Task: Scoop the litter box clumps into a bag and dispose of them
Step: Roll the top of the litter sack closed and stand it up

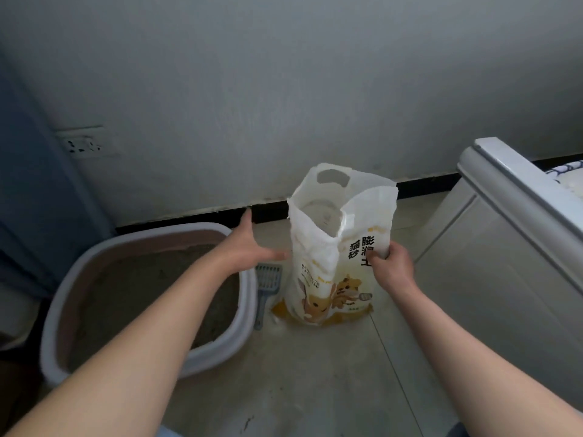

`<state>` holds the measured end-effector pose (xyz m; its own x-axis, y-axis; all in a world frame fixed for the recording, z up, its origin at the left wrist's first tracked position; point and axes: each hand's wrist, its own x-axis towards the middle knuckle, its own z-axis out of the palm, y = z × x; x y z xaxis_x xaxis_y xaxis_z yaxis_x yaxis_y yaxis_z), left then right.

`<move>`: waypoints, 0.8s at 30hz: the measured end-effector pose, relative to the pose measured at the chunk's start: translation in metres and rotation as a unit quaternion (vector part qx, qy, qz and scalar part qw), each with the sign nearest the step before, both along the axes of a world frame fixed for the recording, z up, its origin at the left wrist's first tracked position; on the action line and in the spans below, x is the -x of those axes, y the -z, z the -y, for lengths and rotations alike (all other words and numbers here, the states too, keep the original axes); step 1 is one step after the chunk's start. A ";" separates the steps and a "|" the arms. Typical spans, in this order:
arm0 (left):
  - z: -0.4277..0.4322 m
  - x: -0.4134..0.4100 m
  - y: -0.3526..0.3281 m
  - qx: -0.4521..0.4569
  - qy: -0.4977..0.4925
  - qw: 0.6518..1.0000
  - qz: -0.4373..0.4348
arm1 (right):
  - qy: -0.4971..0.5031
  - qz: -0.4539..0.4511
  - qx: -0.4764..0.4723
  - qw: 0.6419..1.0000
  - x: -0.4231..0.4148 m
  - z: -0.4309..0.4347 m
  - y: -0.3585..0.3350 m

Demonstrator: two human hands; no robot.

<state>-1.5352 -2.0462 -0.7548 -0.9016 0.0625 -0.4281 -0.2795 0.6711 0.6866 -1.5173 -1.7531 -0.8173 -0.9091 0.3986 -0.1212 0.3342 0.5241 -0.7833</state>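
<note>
— Two bare forearms over a tiled floor, wall (284,89) behind, white cabinet (504,247) close on the right.

— Largest task item?

— Litter box (243,313), grey-rimmed, at left against the wall, filled with grey litter; clumps impossible to pick out from this view.

— Next in size?

— Printed cat-litter bag (334,263), upright on the floor between box and cabinet, mouth open at the top, cut-out handle toward the wall.

— Hands?

— Right hand (391,263) closed on the bag's right side, pinching the plastic. Left hand (252,244) open, fingers spread, reaching toward the bag's left edge, fingertips near or just touching; hard to say which.

— Smallest?

— Blue-grey slotted scoop (268,285) flat on the floor, wedged between box and bag, handle toward the camera, untouched.

— Best handling, by judgement?

— Probably steady the bag with both hands, spread the mouth wide, keep it just beside the box rim so spills stay short.

— Obstacles?

— Cabinet crowding the right; bag soft and likely to slump. Wall socket (83,143) well apart, no bother.
</note>
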 end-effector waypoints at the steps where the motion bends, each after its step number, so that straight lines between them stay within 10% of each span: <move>1: -0.003 0.000 0.009 -0.006 0.011 1.000 0.027 | -0.001 -0.002 -0.001 1.000 0.000 0.001 0.000; 24: -0.072 0.012 0.006 -0.155 0.061 0.985 -0.041 | 0.012 0.016 -0.041 0.999 -0.018 -0.030 0.012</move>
